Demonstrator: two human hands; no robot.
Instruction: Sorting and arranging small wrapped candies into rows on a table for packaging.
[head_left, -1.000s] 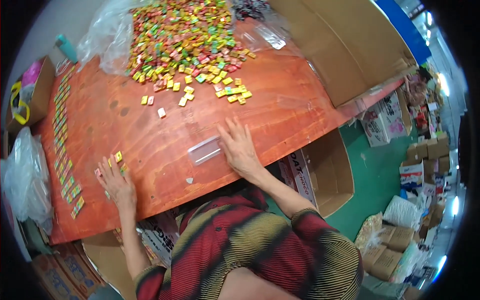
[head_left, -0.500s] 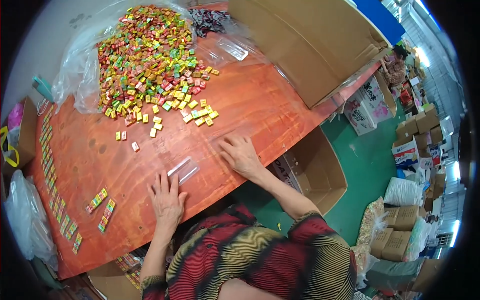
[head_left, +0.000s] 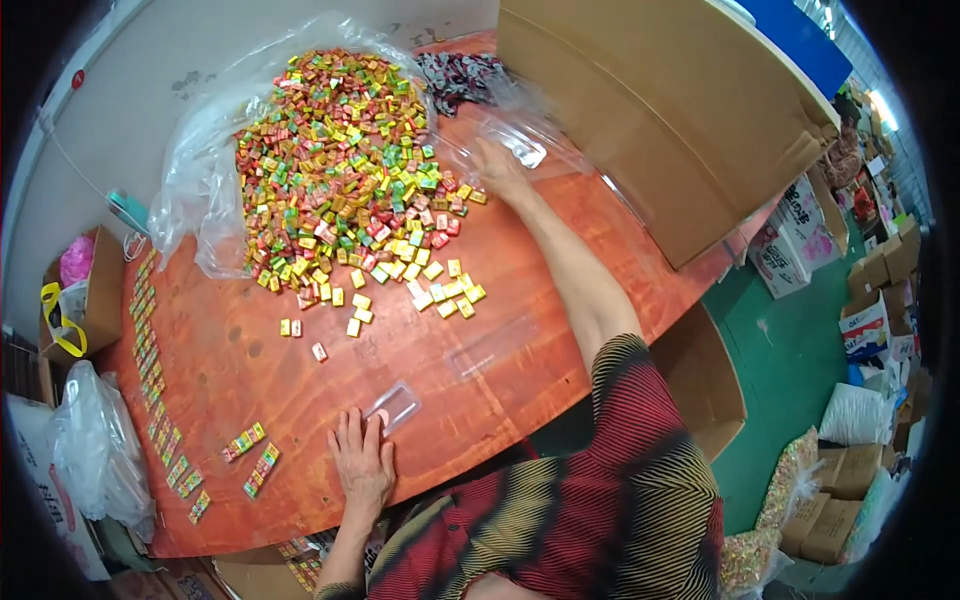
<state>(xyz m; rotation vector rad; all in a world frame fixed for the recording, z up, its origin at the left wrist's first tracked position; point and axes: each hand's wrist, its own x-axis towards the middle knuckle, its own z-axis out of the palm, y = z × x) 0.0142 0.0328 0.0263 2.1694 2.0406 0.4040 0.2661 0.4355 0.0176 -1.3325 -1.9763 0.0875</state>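
Observation:
My left hand (head_left: 362, 468) lies palm down near the table's front edge, fingers stretched out. Its fingertips touch the end of a small clear plastic tray (head_left: 402, 402). My right arm reaches far across the table, and my right hand (head_left: 498, 170) is at some clear plastic packaging (head_left: 528, 148) beside the heap; its fingers are blurred. A large heap of small wrapped candies (head_left: 340, 170), yellow, red, green and orange, covers the back of the table. Several loose yellow pieces (head_left: 450, 290) lie in front of it. Another clear plastic piece (head_left: 493, 345) lies flat at the middle right.
Rows of packed candy strips (head_left: 150, 350) line the left edge, with two strips (head_left: 262, 470) nearer my left hand. A large cardboard box (head_left: 650, 110) stands at the back right. Plastic bags (head_left: 100, 430) sit left of the orange table (head_left: 330, 400). A person is far right.
My right hand has left the middle of the table and reached far forward to the clear packaging. My left hand stays by the small tray. The view has shifted.

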